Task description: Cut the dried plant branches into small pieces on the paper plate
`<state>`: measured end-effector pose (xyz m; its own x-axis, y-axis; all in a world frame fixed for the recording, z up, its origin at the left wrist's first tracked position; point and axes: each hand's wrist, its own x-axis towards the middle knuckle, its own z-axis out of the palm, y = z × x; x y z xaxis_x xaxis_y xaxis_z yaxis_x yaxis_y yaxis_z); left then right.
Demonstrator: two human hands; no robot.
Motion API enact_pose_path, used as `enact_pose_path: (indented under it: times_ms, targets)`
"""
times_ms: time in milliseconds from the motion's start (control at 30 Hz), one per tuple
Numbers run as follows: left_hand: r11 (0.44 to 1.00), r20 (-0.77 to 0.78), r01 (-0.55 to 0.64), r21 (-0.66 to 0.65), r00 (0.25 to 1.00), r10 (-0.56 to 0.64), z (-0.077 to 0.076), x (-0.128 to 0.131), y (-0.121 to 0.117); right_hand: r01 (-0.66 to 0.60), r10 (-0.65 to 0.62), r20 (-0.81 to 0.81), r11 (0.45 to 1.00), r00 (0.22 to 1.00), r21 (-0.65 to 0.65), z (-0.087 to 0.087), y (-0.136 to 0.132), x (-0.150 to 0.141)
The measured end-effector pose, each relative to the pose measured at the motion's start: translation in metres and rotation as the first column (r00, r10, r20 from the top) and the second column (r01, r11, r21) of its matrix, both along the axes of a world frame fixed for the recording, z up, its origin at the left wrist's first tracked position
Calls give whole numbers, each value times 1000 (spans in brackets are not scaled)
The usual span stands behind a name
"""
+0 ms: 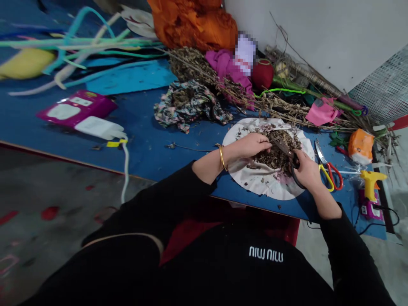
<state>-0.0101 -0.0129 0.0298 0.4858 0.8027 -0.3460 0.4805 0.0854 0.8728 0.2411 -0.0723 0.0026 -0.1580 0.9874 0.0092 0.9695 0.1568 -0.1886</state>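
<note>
A heap of crumbled dried leaves (277, 159) lies on a round white cloth (248, 178) spread over the blue table. In my right hand (306, 170) is a pair of scissors (282, 146) with dark handles, its blades pointing left over the heap. My left hand (253, 144), with a gold bangle at the wrist, rests at the heap's left side near the blade tips. Its fingers are pressed together; whatever they pinch is too small to make out.
Red-and-yellow-handled scissors (328, 168) and a yellow glue gun (371, 182) lie to the right. Dried stems (287, 108) stretch along the back. Floral fabric (191, 104) sits behind the cloth; a white power strip (98, 127) and purple package (81, 108) are further left.
</note>
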Motion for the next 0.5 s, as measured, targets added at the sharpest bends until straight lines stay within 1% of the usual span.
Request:
enact_pose_path:
  times_ms: [100, 167, 233, 400, 500]
  targets:
    - [1000, 15, -1, -23, 1000, 1, 7, -4, -1, -24, 24, -41, 1000, 999, 6, -2, 0, 4]
    - [1000, 22, -11, -12, 1000, 11, 8, -4, -1, -49, 49, -44, 999, 998, 12, -3, -1, 5]
    - [1000, 50, 0, -3, 999, 0, 5, -3, -1, -69, 69, -42, 998, 997, 16, -4, -2, 4]
    - [997, 142, 50, -51, 989, -42, -7, -1, 0, -72, 72, -26, 997, 997, -15, 0, -3, -3]
    - [993, 151, 48, -106, 988, -32, -7, -2, -1, -82, 82, -8, 996, 997, -45, 3, -5, -4]
